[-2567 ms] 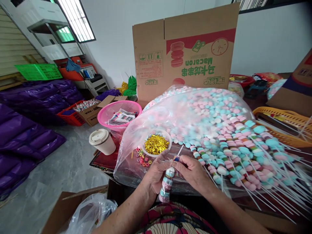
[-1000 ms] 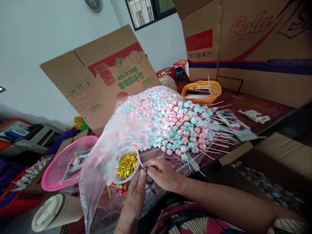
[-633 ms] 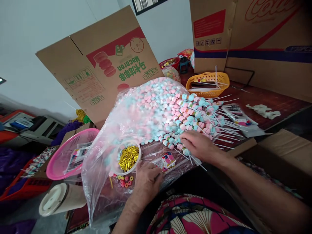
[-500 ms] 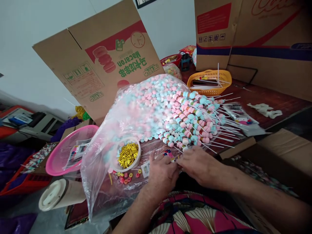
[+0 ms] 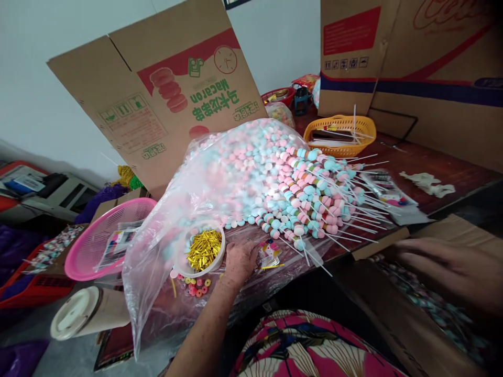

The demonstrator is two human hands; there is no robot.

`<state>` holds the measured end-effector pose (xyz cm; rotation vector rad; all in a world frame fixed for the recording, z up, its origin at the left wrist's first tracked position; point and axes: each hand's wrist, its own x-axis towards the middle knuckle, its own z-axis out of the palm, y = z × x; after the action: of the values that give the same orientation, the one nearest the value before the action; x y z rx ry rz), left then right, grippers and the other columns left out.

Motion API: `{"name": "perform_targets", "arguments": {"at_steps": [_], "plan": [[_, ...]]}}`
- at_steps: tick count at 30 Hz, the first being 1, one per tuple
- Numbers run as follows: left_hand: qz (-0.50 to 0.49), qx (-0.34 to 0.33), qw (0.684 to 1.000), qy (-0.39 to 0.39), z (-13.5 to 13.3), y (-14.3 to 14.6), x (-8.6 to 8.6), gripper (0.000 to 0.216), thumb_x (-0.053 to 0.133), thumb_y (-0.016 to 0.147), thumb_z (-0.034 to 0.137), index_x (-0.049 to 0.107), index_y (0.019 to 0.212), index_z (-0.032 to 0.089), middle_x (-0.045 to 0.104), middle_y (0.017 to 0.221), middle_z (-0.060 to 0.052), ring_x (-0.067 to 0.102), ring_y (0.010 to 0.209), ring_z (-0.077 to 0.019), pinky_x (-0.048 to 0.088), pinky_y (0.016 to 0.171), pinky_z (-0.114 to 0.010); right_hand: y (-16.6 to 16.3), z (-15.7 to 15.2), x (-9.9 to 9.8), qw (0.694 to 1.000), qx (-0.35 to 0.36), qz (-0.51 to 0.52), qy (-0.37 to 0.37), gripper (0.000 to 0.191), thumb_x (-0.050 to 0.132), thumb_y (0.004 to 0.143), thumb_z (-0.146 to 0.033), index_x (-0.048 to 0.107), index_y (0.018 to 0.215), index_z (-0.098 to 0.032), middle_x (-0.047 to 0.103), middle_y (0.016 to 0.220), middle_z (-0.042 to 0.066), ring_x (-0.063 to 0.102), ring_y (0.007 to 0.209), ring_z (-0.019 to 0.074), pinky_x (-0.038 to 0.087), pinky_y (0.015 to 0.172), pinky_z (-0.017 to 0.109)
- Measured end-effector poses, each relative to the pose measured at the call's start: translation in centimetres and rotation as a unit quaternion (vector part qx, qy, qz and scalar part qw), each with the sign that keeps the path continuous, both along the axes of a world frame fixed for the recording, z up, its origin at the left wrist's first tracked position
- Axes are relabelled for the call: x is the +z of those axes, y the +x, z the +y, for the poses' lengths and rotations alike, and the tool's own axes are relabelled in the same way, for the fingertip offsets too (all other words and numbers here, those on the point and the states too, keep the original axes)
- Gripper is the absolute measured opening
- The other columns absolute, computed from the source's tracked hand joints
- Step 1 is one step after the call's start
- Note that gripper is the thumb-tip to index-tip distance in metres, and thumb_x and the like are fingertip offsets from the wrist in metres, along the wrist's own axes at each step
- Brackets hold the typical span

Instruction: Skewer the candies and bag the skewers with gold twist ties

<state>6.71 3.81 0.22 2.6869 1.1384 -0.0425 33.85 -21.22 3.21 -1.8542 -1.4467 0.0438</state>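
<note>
My left hand (image 5: 239, 263) rests palm down on the plastic-covered table, its fingers apart and partly bent. It lies between a white tub (image 5: 222, 256) of gold twist ties (image 5: 204, 249) and a small pile of printed cards (image 5: 269, 254). One twist tie lies at the front of the cards. Over the cardboard box (image 5: 387, 319) on the right, my right hand (image 5: 442, 264) is smeared by motion, so its grip cannot be made out. Wrapped candy skewers (image 5: 436, 306) lie in that box. Unwrapped pink and blue marshmallow skewers (image 5: 314, 196) are piled on the table.
A big clear bag of loose marshmallows (image 5: 231, 167) fills the middle. Ring candies (image 5: 198, 287) lie before the tub. A pink basket (image 5: 74, 256) and a lidded paper cup (image 5: 110, 313) stand left. Behind are an orange basket (image 5: 341, 151) and tall cartons (image 5: 157, 99).
My hands have parted from their spot together at the table edge. The left moved left beside the tub; the right swung right over the box. The white card left of the pile no longer shows.
</note>
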Motion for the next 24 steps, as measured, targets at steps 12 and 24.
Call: {"name": "perform_targets", "arguments": {"at_steps": [12, 24], "plan": [[-0.187, 0.010, 0.980, 0.059, -3.4, -4.4, 5.0, 0.025, 0.053, 0.084, 0.027, 0.062, 0.107, 0.020, 0.066, 0.108, -0.010, 0.058, 0.097, -0.0251, 0.040, 0.089, -0.040, -14.6, 17.4, 0.1, 0.953, 0.297, 0.030, 0.043, 0.023, 0.043, 0.086, -0.019, 0.052, 0.065, -0.017, 0.056, 0.065, 0.003, 0.048, 0.068, 0.0159, 0.037, 0.070, 0.031], [-0.285, 0.004, 0.940, -0.186, -4.4, -4.1, 4.7, 0.013, 0.055, 0.083, 0.027, 0.065, 0.082, 0.018, 0.065, 0.077, -0.002, 0.055, 0.073, -0.0154, 0.040, 0.068, -0.026, -13.1, 15.4, 0.0, 0.931, 0.320, 0.160, -0.075, 0.018, 0.045, 0.084, -0.020, 0.050, 0.066, -0.018, 0.053, 0.067, 0.000, 0.047, 0.065, 0.0129, 0.035, 0.060, 0.024]]}}
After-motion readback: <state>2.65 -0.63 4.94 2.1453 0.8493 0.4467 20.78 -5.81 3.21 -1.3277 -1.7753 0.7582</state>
